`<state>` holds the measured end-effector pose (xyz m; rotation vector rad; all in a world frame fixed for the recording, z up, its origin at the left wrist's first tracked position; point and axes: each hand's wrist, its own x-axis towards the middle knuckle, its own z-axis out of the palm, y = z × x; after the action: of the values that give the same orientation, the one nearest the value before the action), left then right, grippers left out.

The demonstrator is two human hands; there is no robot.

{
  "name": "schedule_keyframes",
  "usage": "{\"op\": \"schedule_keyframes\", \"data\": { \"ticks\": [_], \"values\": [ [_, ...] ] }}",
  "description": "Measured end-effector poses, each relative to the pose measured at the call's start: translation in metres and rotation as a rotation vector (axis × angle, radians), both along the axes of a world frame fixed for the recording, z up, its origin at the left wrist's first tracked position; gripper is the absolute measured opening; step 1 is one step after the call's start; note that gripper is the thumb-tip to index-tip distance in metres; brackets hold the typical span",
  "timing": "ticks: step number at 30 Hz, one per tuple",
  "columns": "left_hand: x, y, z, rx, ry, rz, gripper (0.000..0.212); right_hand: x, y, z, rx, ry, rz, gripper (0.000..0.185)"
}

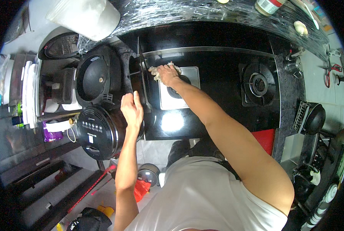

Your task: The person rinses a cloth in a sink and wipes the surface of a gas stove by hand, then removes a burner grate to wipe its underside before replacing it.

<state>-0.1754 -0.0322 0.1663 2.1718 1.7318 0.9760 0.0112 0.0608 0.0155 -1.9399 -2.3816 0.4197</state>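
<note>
My right hand is pressed on a crumpled, pale, stained cloth at the far left corner of a square steel burner plate. My forearm partly covers the dark burner in this plate. Left of it, a black pan support is tipped up on its edge, seen nearly side-on. My left hand is curled at the support's near left side with the thumb up, and appears to grip it; the exact contact is hidden. Both burners belong to a black glass gas hob.
The right burner has its pan support in place. At the left stand a black lidded cooker and a black appliance with a round bowl. Plastic film covers the ledge behind, with a jar on it. Red-handled scissors hang at the right.
</note>
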Motion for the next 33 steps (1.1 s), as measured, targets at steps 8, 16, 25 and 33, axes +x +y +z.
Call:
{"op": "schedule_keyframes", "data": {
  "ticks": [8,16,25,33],
  "values": [
    [-0.002,0.000,-0.002,0.005,-0.009,-0.026,0.037,0.053,-0.011,0.018,-0.129,0.113,-0.242,0.042],
    [0.001,-0.005,-0.001,0.043,-0.025,-0.045,0.037,0.099,-0.050,-0.004,0.021,0.105,-0.401,0.037],
    [0.002,-0.008,-0.006,0.062,-0.054,-0.043,0.038,0.102,-0.143,-0.028,0.325,0.193,-0.403,0.040],
    [0.005,-0.009,-0.009,0.103,-0.066,-0.072,0.039,0.127,-0.146,-0.016,0.315,0.281,-0.444,0.037]
  ]
}}
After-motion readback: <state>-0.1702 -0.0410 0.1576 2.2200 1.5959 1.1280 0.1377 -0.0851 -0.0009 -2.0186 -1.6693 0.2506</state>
